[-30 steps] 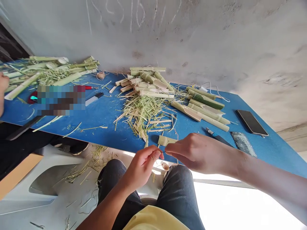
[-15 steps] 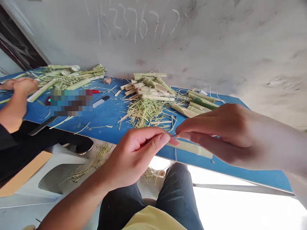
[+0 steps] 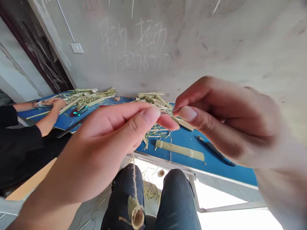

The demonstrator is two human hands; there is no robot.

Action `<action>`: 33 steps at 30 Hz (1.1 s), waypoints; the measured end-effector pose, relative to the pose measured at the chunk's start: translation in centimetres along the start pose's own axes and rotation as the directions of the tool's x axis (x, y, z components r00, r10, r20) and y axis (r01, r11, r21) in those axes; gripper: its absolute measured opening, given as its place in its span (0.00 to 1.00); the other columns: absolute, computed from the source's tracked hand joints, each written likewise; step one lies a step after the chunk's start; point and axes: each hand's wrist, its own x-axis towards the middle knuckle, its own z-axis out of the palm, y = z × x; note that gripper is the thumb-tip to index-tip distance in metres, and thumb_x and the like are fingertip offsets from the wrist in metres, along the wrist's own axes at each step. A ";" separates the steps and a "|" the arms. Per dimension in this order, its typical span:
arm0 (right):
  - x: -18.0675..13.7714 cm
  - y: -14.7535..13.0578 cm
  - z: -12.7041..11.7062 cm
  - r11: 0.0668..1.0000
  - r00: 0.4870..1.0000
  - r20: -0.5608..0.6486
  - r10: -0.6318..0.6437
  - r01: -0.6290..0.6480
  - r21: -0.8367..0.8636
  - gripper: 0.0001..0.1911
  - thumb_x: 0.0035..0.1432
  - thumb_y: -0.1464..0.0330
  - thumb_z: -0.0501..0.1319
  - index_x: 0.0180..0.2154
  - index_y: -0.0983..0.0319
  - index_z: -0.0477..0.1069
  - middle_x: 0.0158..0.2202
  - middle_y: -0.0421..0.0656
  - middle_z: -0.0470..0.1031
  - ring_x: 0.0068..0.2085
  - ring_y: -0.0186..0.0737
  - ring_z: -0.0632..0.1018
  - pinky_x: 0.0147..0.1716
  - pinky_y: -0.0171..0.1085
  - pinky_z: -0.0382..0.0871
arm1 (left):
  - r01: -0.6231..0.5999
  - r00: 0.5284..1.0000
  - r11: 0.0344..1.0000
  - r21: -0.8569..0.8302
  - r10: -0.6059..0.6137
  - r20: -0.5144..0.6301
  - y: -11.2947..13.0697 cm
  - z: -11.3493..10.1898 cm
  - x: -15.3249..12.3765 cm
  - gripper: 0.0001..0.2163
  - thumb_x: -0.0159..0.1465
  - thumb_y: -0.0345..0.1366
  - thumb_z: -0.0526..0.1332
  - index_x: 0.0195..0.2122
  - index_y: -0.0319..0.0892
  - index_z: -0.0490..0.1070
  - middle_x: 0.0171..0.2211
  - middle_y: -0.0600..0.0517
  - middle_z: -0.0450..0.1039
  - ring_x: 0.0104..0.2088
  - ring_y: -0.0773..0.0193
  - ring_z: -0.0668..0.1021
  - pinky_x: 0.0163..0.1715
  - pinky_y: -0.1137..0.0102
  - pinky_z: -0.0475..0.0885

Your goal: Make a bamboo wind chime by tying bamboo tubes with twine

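My left hand (image 3: 115, 134) is closed, thumb and index finger pinching a thin, dark wire-like strand (image 3: 165, 112). Opposite it, my right hand (image 3: 216, 118) pinches the other end between thumb and fingertip. A length of twine (image 3: 134, 172) drops from below my left hand to a small hollow bamboo tube (image 3: 137, 218) hanging over my lap. Beyond the hands, a flat split-bamboo strip (image 3: 181, 150) with small holes lies near the table's front edge. Twine passes at the strip and hangs over the edge, with another short bamboo tube (image 3: 161, 173) lower down.
The blue table (image 3: 148, 148) stands against a grey wall with chalk writing. Bamboo pieces and shavings (image 3: 155, 131) are heaped behind my hands. A dark-handled tool (image 3: 216, 150) lies at right. To the left, a co-worker's hands (image 3: 56, 103) are near more bamboo (image 3: 96, 95).
My view has tilted up and both hands have come closer to the camera, still pinching the thin strand. The bamboo tube hanging on twine below my left hand has come into view.
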 end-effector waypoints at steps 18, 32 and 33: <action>-1.0 10.2 3.6 0.980 0.950 0.312 -0.015 -0.048 0.194 0.06 0.77 0.70 0.55 0.43 0.59 0.70 0.31 0.38 0.78 0.27 0.29 0.74 0.25 0.31 0.64 | 0.417 0.877 0.884 -0.210 -0.330 0.351 -11.0 2.5 2.6 0.18 0.72 0.55 0.62 0.40 0.48 0.83 0.32 0.49 0.77 0.25 0.66 0.71 0.22 0.72 0.68; -2.7 -2.6 0.6 1.000 0.998 0.062 -0.019 0.017 0.026 0.07 0.75 0.71 0.58 0.39 0.61 0.69 0.25 0.30 0.58 0.24 0.28 0.55 0.25 0.36 0.53 | 0.096 0.939 0.958 -0.269 0.002 0.344 -2.2 0.5 -2.6 0.15 0.75 0.44 0.58 0.40 0.43 0.81 0.19 0.58 0.53 0.17 0.73 0.60 0.19 0.77 0.58; -2.9 -3.0 0.6 0.999 0.998 0.051 -0.028 0.027 0.019 0.08 0.75 0.70 0.58 0.39 0.60 0.69 0.25 0.30 0.58 0.24 0.28 0.54 0.24 0.36 0.52 | 0.079 0.940 0.959 -0.271 0.019 0.341 -2.1 0.5 -3.0 0.15 0.75 0.44 0.57 0.40 0.42 0.81 0.19 0.58 0.54 0.18 0.73 0.61 0.18 0.77 0.58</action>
